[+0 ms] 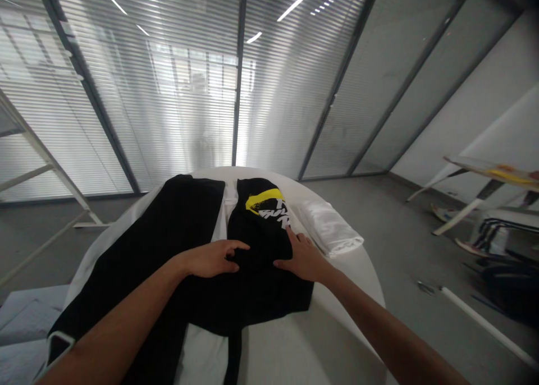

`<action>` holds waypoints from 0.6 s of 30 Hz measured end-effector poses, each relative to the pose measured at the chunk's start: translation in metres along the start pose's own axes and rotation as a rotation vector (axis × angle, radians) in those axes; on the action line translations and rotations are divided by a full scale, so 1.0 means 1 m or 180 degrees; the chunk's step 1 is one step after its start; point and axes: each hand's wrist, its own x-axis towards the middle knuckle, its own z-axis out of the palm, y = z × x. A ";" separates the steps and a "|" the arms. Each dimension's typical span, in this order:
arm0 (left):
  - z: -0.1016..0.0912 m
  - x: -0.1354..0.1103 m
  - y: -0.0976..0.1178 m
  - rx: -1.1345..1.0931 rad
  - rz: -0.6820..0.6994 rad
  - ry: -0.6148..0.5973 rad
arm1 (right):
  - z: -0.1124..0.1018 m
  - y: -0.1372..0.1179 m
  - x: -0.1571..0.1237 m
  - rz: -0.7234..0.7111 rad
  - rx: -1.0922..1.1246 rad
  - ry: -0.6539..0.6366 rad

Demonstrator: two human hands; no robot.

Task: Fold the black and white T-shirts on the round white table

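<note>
A black garment with a yellow and white print lies folded over in the middle of the round table. My left hand rests on its left side, index finger and thumb apart, nothing visibly held. On the opposite side, my right hand touches the cloth just below the lettering, with fingers spread and thumb pointing inward. A longer stretch of black cloth runs along the table's left side beneath my left forearm. A narrow black strip hangs toward the near edge. Whether the black pieces are joined is unclear.
The white table carries a folded white cloth at right. A white metal frame stands at left, above papers. At right are a low table, a white pole and floor clutter. Blinds-covered glass panels stand behind.
</note>
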 end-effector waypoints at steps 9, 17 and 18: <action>0.025 0.025 0.007 -0.2624 -0.1025 0.1050 | 0.000 0.003 0.040 -0.0580 0.0154 -0.0034; 0.046 0.014 0.019 -0.1680 -0.0930 -0.0054 | -0.031 0.014 0.047 -0.0034 -0.0676 0.0044; 0.044 0.014 0.019 -0.1414 -0.0825 -0.0170 | -0.033 0.014 0.044 0.0011 -0.0775 0.0084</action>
